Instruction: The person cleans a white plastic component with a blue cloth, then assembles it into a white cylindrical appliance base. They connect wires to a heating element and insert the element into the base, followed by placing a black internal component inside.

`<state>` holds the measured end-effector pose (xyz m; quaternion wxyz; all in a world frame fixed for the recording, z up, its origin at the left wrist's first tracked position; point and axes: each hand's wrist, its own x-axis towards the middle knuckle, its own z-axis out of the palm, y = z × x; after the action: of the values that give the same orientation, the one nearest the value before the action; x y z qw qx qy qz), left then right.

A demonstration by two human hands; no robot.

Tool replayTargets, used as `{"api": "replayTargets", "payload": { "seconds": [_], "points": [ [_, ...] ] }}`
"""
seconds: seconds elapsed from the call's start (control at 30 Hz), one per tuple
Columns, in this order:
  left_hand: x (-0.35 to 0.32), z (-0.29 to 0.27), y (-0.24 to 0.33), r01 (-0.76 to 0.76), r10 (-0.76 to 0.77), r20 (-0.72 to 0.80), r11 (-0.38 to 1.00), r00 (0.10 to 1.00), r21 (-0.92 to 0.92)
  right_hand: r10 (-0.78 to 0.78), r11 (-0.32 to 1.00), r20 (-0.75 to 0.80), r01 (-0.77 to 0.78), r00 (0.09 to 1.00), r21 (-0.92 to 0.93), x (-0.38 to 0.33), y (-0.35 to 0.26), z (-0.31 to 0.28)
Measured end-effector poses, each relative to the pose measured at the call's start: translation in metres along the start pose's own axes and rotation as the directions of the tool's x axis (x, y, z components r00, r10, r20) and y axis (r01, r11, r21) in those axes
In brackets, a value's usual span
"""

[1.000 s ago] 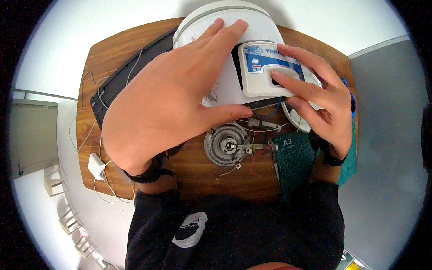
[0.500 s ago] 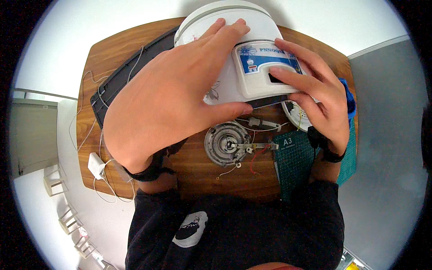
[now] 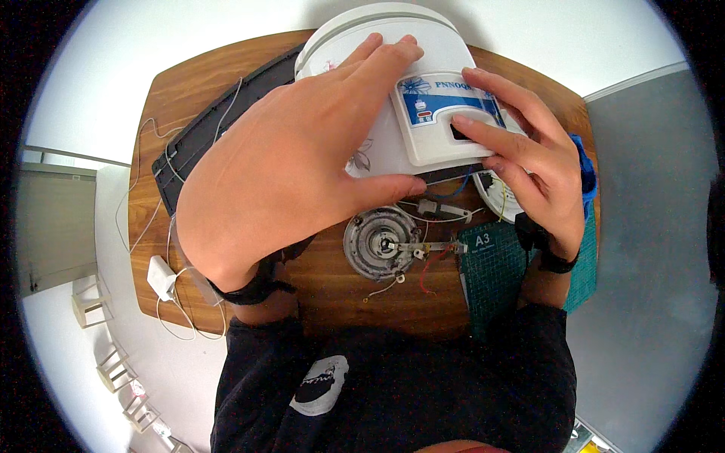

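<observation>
Left hand (image 3: 302,158) and right hand (image 3: 521,162) spread flat on white cooker housing (image 3: 430,53).

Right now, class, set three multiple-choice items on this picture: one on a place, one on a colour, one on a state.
1. Where does the round metal heating plate lie?
A. on the wooden table
B. on the floor
C. in the left hand

2. What colour is the cutting mat?
A. red
B. green
C. yellow

3. How is the right hand on the white control panel?
A. clenched in a fist
B. lifted clear away
C. fingers spread, resting on it

Key: 1 A, it sits on bare wood; 2 B, the gridded mat is green; 3 C, fingertips touch the panel.
</observation>
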<state>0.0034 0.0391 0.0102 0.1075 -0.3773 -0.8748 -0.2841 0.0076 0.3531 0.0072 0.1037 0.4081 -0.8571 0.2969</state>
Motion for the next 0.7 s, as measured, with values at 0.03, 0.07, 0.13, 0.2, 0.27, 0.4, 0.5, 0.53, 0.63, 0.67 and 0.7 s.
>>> {"api": "replayTargets", "payload": {
  "seconds": [0.03, 0.07, 0.13, 0.2, 0.27, 0.4, 0.5, 0.53, 0.63, 0.67, 0.7],
  "points": [
    [0.0, -0.001, 0.0, 0.009, -0.009, 0.007, 1.0, 1.0, 0.004, 0.008, 1.0, -0.003, -0.008, 1.0, -0.006, 0.0, 0.0, 0.0],
    [0.0, -0.001, 0.0, 0.02, -0.02, 0.015, 1.0, 1.0, -0.006, 0.017, 1.0, -0.006, -0.017, 1.0, -0.009, 0.0, -0.001, 0.0],
    [-0.001, -0.003, -0.001, 0.046, -0.045, 0.033, 0.999, 0.998, -0.014, 0.021, 1.0, 0.002, -0.021, 1.0, -0.02, 0.001, -0.003, 0.001],
    [-0.001, -0.006, -0.002, 0.048, -0.046, 0.061, 0.999, 0.997, -0.026, 0.017, 0.999, 0.009, -0.017, 1.0, -0.047, 0.002, -0.006, 0.003],
    [-0.001, -0.009, -0.002, 0.051, -0.047, 0.081, 0.998, 0.996, -0.036, 0.006, 0.996, 0.012, -0.005, 1.0, -0.091, 0.002, -0.009, 0.006],
    [-0.002, -0.012, 0.004, 0.05, -0.047, 0.076, 0.998, 0.996, -0.034, 0.016, 0.99, 0.007, -0.015, 1.0, -0.139, 0.003, -0.011, 0.014],
    [-0.001, -0.007, 0.009, 0.044, -0.045, 0.022, 0.999, 0.999, 0.006, 0.039, 0.997, -0.018, -0.04, 0.999, -0.069, 0.001, -0.011, 0.019],
    [0.0, -0.005, 0.011, 0.044, -0.044, 0.013, 0.999, 0.999, 0.023, 0.043, 0.998, -0.023, -0.044, 0.999, -0.049, 0.0, -0.01, 0.02],
    [0.0, -0.003, 0.012, 0.048, -0.049, 0.009, 0.996, 0.999, 0.07, 0.116, 0.988, -0.1, -0.105, 0.988, 0.114, -0.002, -0.009, 0.027],
    [0.0, -0.003, 0.012, 0.049, -0.049, 0.011, 0.997, 0.999, 0.065, 0.146, 0.975, -0.132, -0.12, 0.98, 0.185, -0.003, -0.009, 0.029],
    [0.0, -0.004, 0.012, 0.049, -0.05, 0.013, 0.997, 0.999, 0.061, 0.162, 0.966, -0.142, -0.127, 0.977, 0.225, -0.003, -0.007, 0.03]
  ]
}}
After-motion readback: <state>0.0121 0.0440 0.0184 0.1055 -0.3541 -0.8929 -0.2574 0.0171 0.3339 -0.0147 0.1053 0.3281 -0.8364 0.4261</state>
